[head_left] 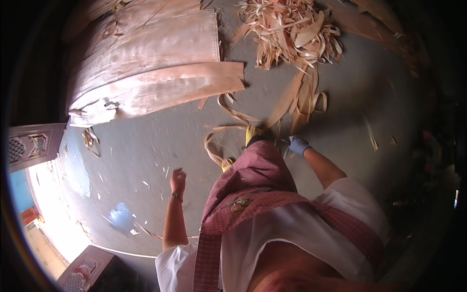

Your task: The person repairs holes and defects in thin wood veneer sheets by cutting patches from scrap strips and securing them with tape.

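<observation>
Open grey floor [141,151] lies ahead and to the left of the person's left hand [178,181], reaching as far as the near edge of a stack of thin wood sheets [151,46]; more bare floor spreads to the right of the right hand [298,145]. The front sheet [165,90] juts past the stack's right edge, into the room ahead of and between the hands. The sheets are flat, pale and pinkish, with a slightly rippled sheen and ragged borders. Well ahead of the right hand sits a tangled heap of curled shavings [296,34]; from it, loose wood strips [302,95] trail back to just ahead of that hand, flat and ribbon-like, their long axis running fore and aft. A looping strip [209,146] bends between the hands, near a yellow shoe [226,164]. The front sheet's long axis runs crosswise, its blunt end pointing right. The left hand is bare, loosely curled and holding nothing visible; the right wears a blue-grey glove [299,147], and whether it grips something thin cannot be told.
</observation>
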`<state>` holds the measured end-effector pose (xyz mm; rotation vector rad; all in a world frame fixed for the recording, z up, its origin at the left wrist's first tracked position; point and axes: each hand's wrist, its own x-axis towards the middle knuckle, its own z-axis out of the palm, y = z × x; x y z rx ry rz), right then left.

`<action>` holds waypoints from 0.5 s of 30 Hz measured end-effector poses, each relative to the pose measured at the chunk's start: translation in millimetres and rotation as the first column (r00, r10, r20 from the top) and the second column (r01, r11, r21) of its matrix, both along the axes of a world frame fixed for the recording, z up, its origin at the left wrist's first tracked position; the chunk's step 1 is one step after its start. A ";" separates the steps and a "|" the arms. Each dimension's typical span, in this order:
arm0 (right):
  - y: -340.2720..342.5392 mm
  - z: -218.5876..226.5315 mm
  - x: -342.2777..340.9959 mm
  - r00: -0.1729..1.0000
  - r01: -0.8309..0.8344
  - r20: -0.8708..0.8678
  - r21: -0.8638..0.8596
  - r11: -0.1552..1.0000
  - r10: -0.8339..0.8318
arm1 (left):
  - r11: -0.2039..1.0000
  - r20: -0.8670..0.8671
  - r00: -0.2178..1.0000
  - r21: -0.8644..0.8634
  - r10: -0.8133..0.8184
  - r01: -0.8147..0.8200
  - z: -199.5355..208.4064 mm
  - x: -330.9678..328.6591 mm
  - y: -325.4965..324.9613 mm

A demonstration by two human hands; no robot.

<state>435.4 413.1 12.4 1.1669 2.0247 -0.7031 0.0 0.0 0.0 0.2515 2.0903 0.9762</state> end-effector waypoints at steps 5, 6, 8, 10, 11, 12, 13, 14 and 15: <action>197.2 -77.5 -70.7 0.999 -0.022 0.028 0.072 0.997 0.021 | 0.970 -0.043 0.987 0.180 -0.157 0.162 8.7 -53.6 265.9; 212.7 -92.9 -102.3 0.995 -0.098 -0.004 0.041 0.994 0.098 | 0.972 -0.079 0.974 0.091 -0.210 0.217 7.6 -63.7 292.4; 269.0 -142.2 -144.3 0.981 -0.193 0.015 0.030 0.981 0.193 | 0.963 -0.066 0.961 -0.014 -0.268 0.268 -21.0 -75.0 345.7; 306.7 -200.0 -188.3 0.909 -0.416 -0.028 0.019 0.909 0.417 | 0.955 -0.011 0.962 -0.123 -0.274 0.270 -84.1 -86.5 376.5; 329.7 -234.2 -213.7 0.868 -0.496 -0.025 -0.003 0.868 0.496 | 0.941 -0.001 0.952 -0.155 -0.305 0.301 -114.0 -99.9 394.9; 346.4 -215.0 -286.9 0.903 -0.417 0.069 -0.108 0.903 0.425 | 0.933 0.002 0.957 -0.222 -0.291 0.284 -155.1 -106.6 395.8; 367.3 -219.2 -326.1 0.892 -0.440 0.076 -0.087 0.894 0.447 | 0.921 0.015 0.952 -0.252 -0.305 0.298 -191.4 -117.0 410.9; 366.1 -236.7 -350.3 0.905 -0.420 0.050 -0.040 0.906 0.422 | 0.894 0.029 0.936 -0.287 -0.350 0.343 -226.9 -124.3 407.9; 387.7 -261.7 -379.1 0.928 -0.370 0.035 -0.042 0.928 0.372 | 0.940 0.165 0.972 -0.271 -0.168 0.208 -256.9 -137.1 435.5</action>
